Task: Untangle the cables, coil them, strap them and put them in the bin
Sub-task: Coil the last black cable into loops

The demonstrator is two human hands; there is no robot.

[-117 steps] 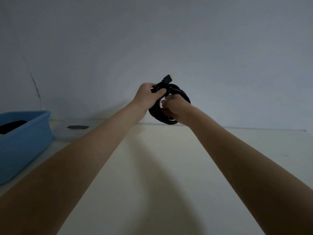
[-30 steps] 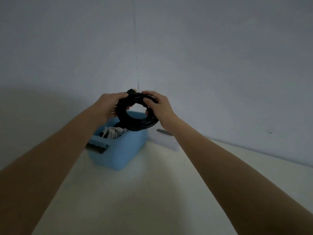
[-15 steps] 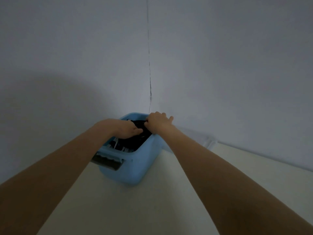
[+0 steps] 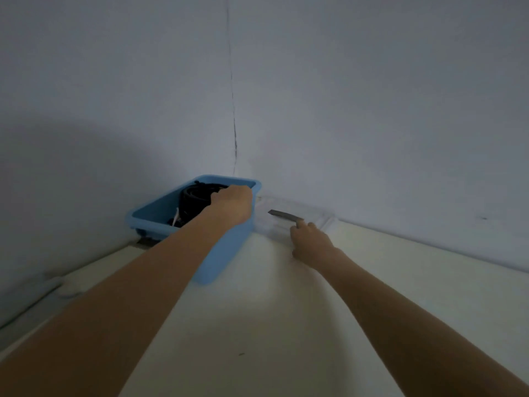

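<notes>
I see the coiled black cable (image 4: 197,200) lying in the blue plastic bin (image 4: 220,262); my left hand (image 4: 232,207) seems curled on it, my right hand (image 4: 310,242) loosely spread, holding nothing.

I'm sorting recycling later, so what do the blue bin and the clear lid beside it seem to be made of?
The blue bin looks like moulded plastic: uniform colour, smooth matt walls, rounded rim. The clear lid seems thin translucent plastic, since the surface shows through it; the picture is too blurred to be sure.
</notes>
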